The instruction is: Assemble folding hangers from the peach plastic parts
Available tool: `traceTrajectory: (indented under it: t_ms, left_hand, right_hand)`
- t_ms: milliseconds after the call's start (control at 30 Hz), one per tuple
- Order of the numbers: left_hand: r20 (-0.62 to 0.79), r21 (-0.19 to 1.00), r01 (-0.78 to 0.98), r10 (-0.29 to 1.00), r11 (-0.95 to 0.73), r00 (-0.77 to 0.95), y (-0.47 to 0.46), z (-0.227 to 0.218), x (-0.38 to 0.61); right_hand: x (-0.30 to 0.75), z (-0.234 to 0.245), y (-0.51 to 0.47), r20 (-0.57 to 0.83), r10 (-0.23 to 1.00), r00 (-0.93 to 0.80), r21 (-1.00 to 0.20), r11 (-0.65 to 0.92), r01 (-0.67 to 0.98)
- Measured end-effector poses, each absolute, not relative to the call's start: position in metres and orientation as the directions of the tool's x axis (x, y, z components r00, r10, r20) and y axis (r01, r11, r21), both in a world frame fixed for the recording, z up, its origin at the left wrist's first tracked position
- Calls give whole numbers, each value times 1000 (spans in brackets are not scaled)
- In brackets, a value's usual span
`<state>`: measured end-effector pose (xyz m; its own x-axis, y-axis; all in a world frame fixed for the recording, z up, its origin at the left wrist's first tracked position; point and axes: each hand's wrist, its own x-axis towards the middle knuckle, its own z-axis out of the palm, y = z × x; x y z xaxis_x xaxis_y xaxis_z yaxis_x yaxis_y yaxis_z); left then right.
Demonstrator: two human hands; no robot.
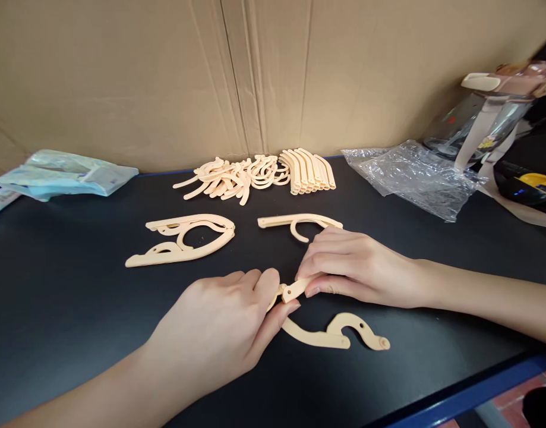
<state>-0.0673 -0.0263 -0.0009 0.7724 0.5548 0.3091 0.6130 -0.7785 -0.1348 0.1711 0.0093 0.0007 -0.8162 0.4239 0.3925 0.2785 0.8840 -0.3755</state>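
Near the middle of the table, my left hand [219, 321] is closed with thumb and fingers pinching a beige plastic folding-hanger piece, mostly hidden under the fingers. My right hand [357, 261] grips a beige hanger arm [294, 289], its holed end meeting the piece at my left fingertips. A curved hanger arm [315, 339] comes out from below my left thumb; I cannot tell whether it is held or lying on the table. Beside its tip is an S-shaped hook piece [350, 321]. Just beyond my right fingers lies a partly covered hanger part with a hook [294, 221].
A folded hanger [205, 249] lies on the black table [76, 309] at left. Behind are a pile of hooks and small parts [228, 178] and a stack of curved arms [306, 170]. Around them are a tissue pack [68, 172], clear plastic bag [415, 178] and water bottle [491, 113].
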Motion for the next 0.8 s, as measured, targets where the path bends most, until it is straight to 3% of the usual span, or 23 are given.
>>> traceTrajectory:
  t_ms: [500,800]
  left_hand:
    - [330,-302,591,500,-748,801,-30,7,-63]
    - [395,-201,601,497,-774,773,-27,0,-66]
  right_hand:
    - [170,2,9,399,428,-811,-392,879,272]
    - [171,2,13,417,402,-815,-389,890,239]
